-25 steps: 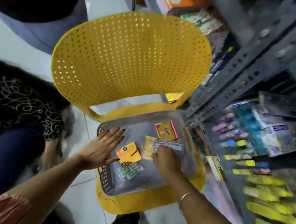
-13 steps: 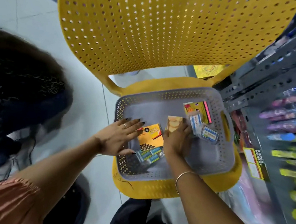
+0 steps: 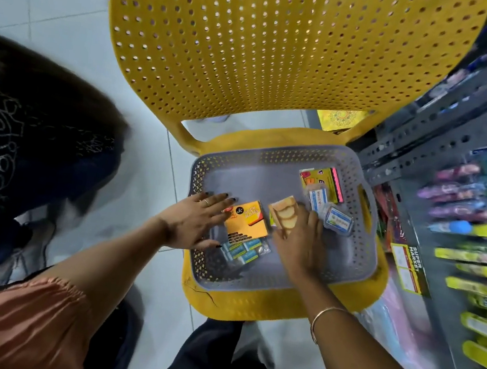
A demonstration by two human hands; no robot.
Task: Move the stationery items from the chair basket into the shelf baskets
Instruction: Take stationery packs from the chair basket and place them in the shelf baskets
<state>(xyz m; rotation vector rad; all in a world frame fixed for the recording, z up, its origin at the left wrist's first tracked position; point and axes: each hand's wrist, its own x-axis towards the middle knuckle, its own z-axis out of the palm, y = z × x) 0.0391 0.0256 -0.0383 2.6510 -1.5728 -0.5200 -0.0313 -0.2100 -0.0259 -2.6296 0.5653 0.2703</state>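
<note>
Both hands (image 3: 196,224) (image 3: 299,241) flat among stationery in grey basket (image 3: 362,262).

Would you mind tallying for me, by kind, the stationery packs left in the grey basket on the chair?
Orange sticky-note pack: 1
Yellow pack with a pink edge: 1
Tan pack with round shapes, partly under the right hand: 1
Clear packs with blue-and-white labels: 2
Clear bag of small blue-wrapped pieces: 1
Total: 6 packs

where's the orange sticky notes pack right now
In the head view, the orange sticky notes pack lies flat in the grey basket on the yellow chair, between the left hand and right hand.
</note>
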